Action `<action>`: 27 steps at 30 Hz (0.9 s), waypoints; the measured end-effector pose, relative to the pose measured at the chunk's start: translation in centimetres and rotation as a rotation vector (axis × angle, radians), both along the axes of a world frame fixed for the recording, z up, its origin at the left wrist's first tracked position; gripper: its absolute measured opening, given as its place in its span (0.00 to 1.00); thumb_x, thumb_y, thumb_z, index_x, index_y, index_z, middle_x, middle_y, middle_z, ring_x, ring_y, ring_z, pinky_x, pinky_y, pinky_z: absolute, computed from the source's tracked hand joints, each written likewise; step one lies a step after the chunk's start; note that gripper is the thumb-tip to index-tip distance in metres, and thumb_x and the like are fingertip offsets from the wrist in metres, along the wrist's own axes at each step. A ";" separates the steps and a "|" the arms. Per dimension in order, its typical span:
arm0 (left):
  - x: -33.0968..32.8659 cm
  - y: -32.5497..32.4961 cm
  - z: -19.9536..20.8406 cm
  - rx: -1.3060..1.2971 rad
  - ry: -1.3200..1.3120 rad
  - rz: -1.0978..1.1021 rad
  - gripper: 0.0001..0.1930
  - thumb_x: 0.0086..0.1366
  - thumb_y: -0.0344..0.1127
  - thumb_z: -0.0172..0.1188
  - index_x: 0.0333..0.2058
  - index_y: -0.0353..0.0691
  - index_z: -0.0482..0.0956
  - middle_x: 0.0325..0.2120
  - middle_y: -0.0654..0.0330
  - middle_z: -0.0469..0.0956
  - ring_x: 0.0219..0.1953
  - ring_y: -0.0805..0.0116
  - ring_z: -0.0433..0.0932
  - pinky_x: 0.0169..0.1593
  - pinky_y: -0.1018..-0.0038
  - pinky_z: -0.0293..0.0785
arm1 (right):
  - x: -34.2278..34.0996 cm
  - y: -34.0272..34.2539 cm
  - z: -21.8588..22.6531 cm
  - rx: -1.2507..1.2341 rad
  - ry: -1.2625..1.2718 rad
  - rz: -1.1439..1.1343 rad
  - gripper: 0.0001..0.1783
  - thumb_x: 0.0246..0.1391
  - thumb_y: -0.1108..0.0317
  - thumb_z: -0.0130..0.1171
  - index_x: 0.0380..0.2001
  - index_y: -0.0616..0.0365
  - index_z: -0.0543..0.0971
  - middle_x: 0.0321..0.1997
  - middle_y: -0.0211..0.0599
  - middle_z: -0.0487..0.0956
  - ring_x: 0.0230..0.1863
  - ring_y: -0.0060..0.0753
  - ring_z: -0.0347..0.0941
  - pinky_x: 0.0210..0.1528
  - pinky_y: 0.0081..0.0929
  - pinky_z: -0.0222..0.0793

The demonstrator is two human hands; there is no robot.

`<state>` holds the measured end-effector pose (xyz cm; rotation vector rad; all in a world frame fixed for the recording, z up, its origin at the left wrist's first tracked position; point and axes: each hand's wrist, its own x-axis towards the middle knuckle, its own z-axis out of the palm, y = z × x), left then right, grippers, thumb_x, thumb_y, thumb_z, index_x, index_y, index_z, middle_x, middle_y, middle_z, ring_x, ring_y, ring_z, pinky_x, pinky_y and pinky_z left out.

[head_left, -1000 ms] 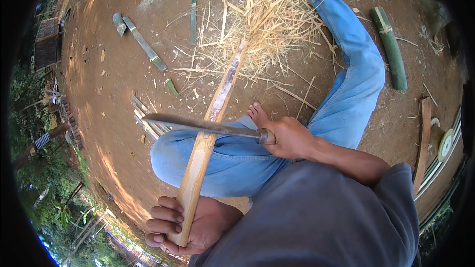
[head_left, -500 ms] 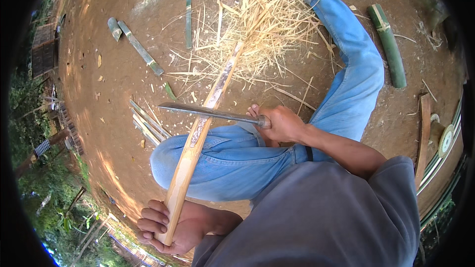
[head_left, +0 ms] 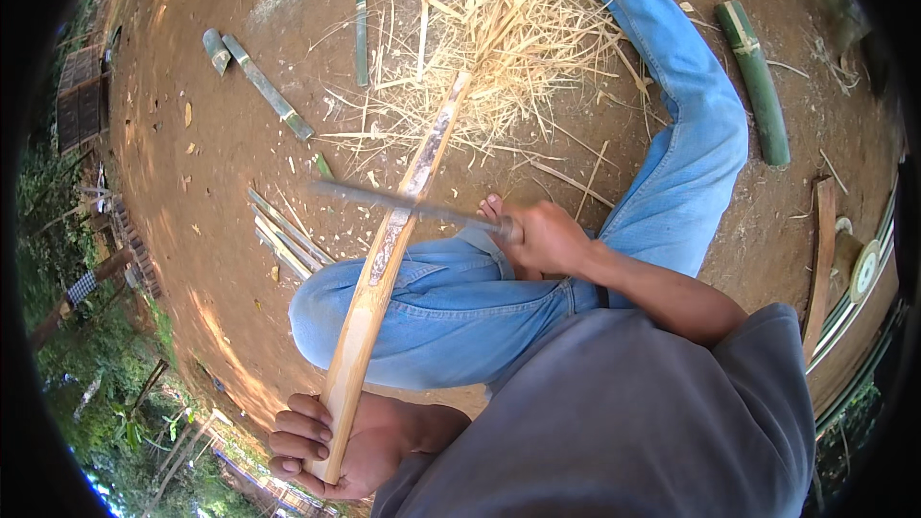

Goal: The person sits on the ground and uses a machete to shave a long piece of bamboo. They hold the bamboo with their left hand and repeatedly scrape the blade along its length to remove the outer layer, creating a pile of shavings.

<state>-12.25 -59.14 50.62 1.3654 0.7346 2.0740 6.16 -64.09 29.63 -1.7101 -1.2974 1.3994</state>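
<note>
My left hand (head_left: pixel 350 446) is closed round the near end of a long pale bamboo slat (head_left: pixel 360 326). The slat slants up and away over my bent knee, its far end reaching the heap of shavings (head_left: pixel 518 29). A mottled, whitish-brown hollow runs along its upper part. In my right hand (head_left: pixel 552 238), fingers wrapped round the handle, is a long knife (head_left: pixel 451 215). Its motion-blurred blade lies across the slat just beyond the knee, pointing left; whether it bites into the surface I cannot tell.
Thin split strips (head_left: pixel 288 235) lie left of my knee. Farther off are short green bamboo pieces (head_left: pixel 269 86) and a narrow strip (head_left: pixel 362 14). A thick green bamboo length (head_left: pixel 753 82) rests beyond my outstretched leg (head_left: pixel 691 134). At right are a brown slat (head_left: pixel 820 264) and a round disc (head_left: pixel 864 269).
The knife has shifted slightly away from me along the slat, and its blade is now blurred. My left hand keeps its hold on the slat in nearly the same place.
</note>
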 end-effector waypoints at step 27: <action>1.0 1.0 0.7 -0.008 0.033 -0.034 0.08 0.64 0.36 0.42 0.27 0.40 0.62 0.17 0.67 0.53 0.19 0.74 0.52 0.25 0.76 0.53 | 2.8 2.1 -9.4 -0.012 -0.198 -0.069 0.08 0.46 0.69 0.56 0.29 0.62 0.75 0.22 0.56 0.77 0.26 0.60 0.75 0.31 0.50 0.71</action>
